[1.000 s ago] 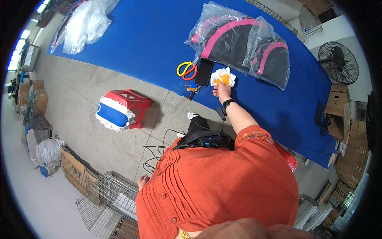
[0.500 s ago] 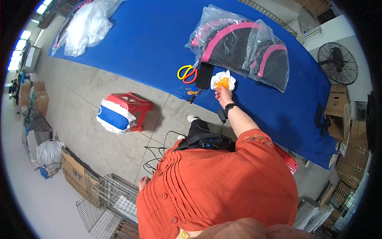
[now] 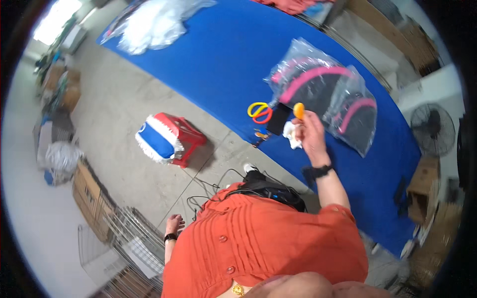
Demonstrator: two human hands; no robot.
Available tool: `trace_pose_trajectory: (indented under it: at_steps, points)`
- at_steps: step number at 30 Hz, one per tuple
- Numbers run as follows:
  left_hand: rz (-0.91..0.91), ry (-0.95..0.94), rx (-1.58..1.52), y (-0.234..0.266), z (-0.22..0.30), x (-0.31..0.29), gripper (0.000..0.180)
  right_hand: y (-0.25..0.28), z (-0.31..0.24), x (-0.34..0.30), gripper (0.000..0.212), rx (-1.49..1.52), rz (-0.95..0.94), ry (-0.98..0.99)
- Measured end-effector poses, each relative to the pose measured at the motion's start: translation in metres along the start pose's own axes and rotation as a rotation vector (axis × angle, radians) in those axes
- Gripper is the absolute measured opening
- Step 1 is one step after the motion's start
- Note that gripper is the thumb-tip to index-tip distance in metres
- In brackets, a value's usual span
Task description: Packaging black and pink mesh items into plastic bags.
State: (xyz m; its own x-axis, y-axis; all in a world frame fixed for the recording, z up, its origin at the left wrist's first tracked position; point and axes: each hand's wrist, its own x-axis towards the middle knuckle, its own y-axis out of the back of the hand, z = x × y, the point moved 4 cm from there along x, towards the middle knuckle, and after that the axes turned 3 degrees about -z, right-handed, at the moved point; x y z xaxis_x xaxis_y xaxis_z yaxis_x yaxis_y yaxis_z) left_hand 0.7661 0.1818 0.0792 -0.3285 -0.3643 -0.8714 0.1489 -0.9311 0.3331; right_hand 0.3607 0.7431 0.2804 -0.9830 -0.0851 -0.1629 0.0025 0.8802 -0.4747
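Note:
Above the blue-covered table (image 3: pixel 233 64), my right hand (image 3: pixel 312 134) pinches an orange segment (image 3: pixel 298 111) between thumb and fingertips. Just under that hand lies a crumpled white tissue (image 3: pixel 292 135), partly hidden by the fingers. A black phone (image 3: pixel 279 118) rests to the left of the tissue. Beside it are scissors (image 3: pixel 260 112) with one yellow and one red handle loop. A small bunch of keys (image 3: pixel 261 134) lies by the table's edge. My left hand (image 3: pixel 174 224) hangs low at my side, empty, its fingers loosely bent and apart.
Clear plastic bags with black and pink pieces (image 3: pixel 318 92) lie beyond the phone. Another heap of clear plastic (image 3: pixel 154 25) is at the far left. A red stool (image 3: pixel 194 138) with a blue-and-white fringed cover stands on the floor. A fan (image 3: pixel 432 130) and cardboard box (image 3: pixel 424 186) are right.
My right hand has lifted off the tissue, bringing up the orange segment. My left hand has come further into view. The whole view has shifted and tilted.

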Motion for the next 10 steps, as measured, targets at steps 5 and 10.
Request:
trace_pose_trajectory:
  at_steps: [5,10]
  points:
    - [0.076,-0.021,-0.165,-0.007,-0.015,0.003,0.04,-0.149,-0.123,-0.063,0.008,0.026,-0.69,0.084]
    - [0.039,-0.031,-0.195,-0.029,-0.024,0.01,0.04,-0.241,-0.15,-0.084,0.034,0.038,-1.657,0.123]
